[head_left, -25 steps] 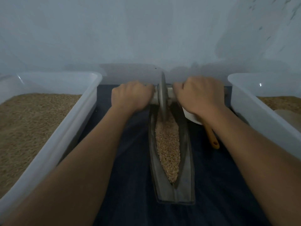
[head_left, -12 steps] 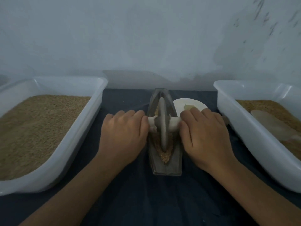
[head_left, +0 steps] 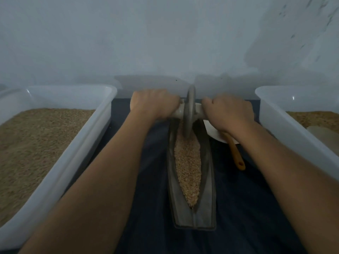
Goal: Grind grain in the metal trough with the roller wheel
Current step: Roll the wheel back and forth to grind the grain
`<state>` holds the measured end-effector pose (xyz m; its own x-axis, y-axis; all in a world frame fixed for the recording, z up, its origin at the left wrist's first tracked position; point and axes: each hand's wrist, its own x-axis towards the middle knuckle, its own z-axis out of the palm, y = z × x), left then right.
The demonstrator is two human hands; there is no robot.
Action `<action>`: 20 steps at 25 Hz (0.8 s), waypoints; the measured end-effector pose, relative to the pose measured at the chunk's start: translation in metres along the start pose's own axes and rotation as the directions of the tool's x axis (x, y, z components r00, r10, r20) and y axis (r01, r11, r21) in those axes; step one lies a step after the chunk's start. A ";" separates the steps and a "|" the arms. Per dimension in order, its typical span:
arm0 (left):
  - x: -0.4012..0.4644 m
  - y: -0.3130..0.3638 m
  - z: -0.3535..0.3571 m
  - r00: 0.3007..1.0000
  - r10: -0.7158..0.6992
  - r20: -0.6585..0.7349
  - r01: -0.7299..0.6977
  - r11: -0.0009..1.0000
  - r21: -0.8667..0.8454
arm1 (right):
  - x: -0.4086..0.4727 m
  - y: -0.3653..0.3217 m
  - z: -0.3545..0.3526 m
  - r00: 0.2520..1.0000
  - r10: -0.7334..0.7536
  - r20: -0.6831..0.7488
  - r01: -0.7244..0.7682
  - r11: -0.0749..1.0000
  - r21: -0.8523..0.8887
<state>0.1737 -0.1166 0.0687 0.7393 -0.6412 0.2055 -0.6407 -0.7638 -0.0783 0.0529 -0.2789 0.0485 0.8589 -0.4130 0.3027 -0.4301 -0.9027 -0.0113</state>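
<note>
- Fingers (head_left: pixel 170 105) of the left hand (head_left: pixel 154 102) curl around the pale axle handle (head_left: pixel 178 111) on the left side of the grey metal roller wheel (head_left: pixel 189 110), gripping it.
- Fingers (head_left: pixel 208 107) of the right hand (head_left: pixel 229 111) wrap the same handle on the wheel's right side, also gripping.
- The wheel stands upright on its edge at the far end of the long, boat-shaped grey metal trough (head_left: pixel 207 198), with its rim down in the groove.
- Tan grain (head_left: pixel 188 167) fills the trough's groove from the wheel toward the near tip.
- The trough lies lengthwise on the dark blue cloth (head_left: pixel 247 208) covering the counter, between both forearms.
- 2 white plastic tubs flank it: the left tub (head_left: pixel 73 158) holds a bed of brown grain, and the right tub (head_left: pixel 286 129) holds grain too.
- Just right of the trough, a white dish (head_left: pixel 211 129) sits partly under the right wrist, with an orange-handled utensil (head_left: pixel 236 154) leaning out of it.
- A pale grey wall (head_left: pixel 165 43) rises behind.
</note>
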 end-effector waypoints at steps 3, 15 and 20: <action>-0.034 -0.008 0.016 0.996 -0.075 -0.047 0.074 0.997 -0.033 | -0.018 -0.015 -0.005 0.976 0.018 -0.215 -0.015 1.000 0.014; -0.158 -0.004 0.022 0.887 0.095 -0.452 -0.144 0.987 -0.074 | -0.145 -0.018 -0.015 0.926 -0.144 -0.350 0.160 0.987 0.017; -0.068 -0.005 0.018 0.967 0.127 -0.221 -0.097 0.985 0.142 | -0.060 -0.013 -0.007 0.981 -0.038 -0.189 0.045 0.998 0.033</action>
<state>0.1308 -0.0704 0.0374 0.5878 -0.7006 0.4045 -0.6732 -0.7009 -0.2357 0.0052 -0.2417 0.0374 0.8068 -0.3479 0.4776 -0.3813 -0.9240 -0.0289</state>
